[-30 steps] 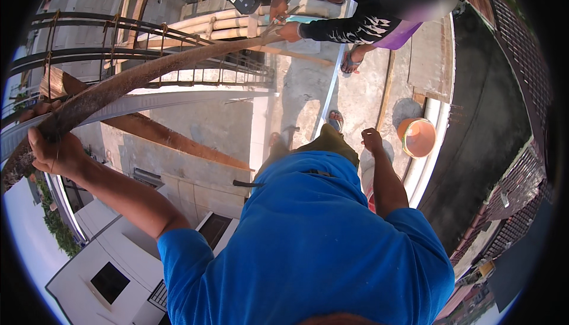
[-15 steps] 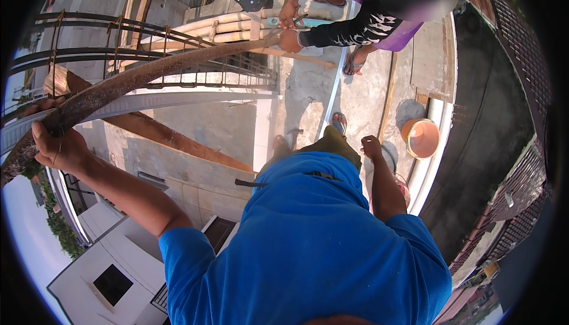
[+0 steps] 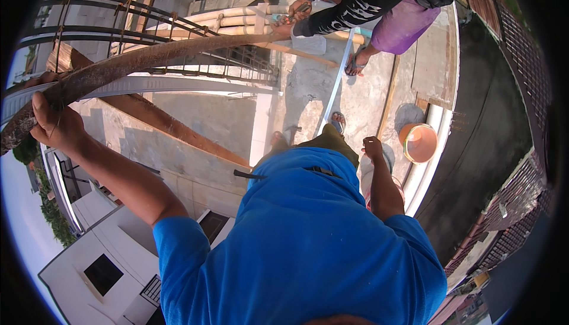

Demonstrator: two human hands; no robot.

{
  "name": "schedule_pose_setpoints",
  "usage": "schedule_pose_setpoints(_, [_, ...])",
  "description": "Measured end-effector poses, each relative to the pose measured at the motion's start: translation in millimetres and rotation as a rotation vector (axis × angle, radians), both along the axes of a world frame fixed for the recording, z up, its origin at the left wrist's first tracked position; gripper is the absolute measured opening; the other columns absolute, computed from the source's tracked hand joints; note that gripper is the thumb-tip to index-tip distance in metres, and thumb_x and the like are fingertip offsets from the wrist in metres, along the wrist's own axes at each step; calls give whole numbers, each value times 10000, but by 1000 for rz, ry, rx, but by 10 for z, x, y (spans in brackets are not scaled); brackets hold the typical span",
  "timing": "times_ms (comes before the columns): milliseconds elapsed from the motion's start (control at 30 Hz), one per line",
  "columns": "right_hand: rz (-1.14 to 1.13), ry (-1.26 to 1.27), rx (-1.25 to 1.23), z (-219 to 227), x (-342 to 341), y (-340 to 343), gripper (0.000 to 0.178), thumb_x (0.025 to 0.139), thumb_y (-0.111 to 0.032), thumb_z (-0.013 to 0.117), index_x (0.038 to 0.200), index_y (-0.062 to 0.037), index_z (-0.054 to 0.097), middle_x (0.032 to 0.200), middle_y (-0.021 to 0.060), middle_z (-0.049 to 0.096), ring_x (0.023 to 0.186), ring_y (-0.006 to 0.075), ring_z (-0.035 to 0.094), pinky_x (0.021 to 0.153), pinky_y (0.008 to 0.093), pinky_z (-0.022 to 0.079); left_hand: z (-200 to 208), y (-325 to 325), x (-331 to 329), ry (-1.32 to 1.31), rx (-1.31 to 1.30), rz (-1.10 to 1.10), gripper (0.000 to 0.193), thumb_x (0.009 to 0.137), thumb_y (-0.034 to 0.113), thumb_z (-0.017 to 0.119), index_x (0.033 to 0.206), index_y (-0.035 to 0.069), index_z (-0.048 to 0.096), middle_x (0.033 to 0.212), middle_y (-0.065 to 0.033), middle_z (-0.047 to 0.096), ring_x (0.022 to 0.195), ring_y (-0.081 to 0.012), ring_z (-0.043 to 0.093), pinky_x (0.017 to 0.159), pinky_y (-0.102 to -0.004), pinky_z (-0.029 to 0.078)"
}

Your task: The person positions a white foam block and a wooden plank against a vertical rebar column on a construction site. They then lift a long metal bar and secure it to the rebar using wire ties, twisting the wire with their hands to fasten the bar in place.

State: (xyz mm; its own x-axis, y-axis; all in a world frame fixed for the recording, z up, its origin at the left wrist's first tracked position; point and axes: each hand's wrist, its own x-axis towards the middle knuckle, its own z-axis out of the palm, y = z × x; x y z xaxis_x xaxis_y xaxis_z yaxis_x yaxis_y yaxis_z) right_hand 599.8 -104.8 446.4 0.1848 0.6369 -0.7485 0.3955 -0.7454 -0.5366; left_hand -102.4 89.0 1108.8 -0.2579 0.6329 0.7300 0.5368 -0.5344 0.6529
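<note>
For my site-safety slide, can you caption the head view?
Left hand grips a long rusty pole; right hand hangs empty near an orange bucket.

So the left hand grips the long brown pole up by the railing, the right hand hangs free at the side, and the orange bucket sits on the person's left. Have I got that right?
Not quite. The head view shows the orange bucket on the person's right, by the roof edge just beyond the right hand. The rest stands: the left hand grips the long brown pole and the right hand hangs free.
</note>
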Motion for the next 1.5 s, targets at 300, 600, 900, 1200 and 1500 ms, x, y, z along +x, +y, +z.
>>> schedule_pose_setpoints(300, [-29, 20, -47, 349, -198, 179, 253, 947, -261, 660, 1105, -66, 688, 946, 83, 722, 716, 211, 740, 618, 343, 568, -11, 31, 37, 60, 40, -18, 382, 1040, 215, 644, 1251, -104, 655, 1071, -199, 751, 951, -256, 723, 908, -439, 592])
schedule_pose_setpoints(600, [103, 13, -13, 329, -154, 277, 241, 968, -253, 639, 1129, -77, 672, 927, 76, 707, 735, 203, 730, 577, 337, 548, -48, 98, 196, 124, 158, -66, 282, 1027, 136, 642, 1144, -112, 706, 1095, -227, 752, 953, -283, 749, 913, -438, 603])
schedule_pose_setpoints(900, [34, 14, 3, 738, -193, 488, 186, 894, -195, 676, 997, -40, 690, 864, 83, 678, 663, 194, 702, 578, 326, 546, 4, 83, 600, 134, 189, -57, 219, 975, 113, 690, 1098, -60, 745, 1013, -194, 751, 923, -240, 733, 852, -401, 601])
schedule_pose_setpoints(1200, [66, -24, -74, 983, -266, 463, 329, 1012, -284, 647, 1244, -51, 658, 1003, 100, 732, 827, 222, 743, 680, 368, 571, -43, 224, 1503, 168, 122, 831, 235, 929, 241, 767, 966, 10, 745, 754, -35, 685, 649, -105, 611, 617, -272, 507])
schedule_pose_setpoints(1500, [88, -33, 20, 1015, -365, 413, 216, 914, -210, 668, 1012, -18, 683, 762, 103, 672, 637, 213, 712, 515, 335, 540, 29, 76, 954, 135, 241, -78, 223, 993, 264, 710, 929, 51, 729, 684, 30, 623, 553, -52, 513, 487, -219, 374])
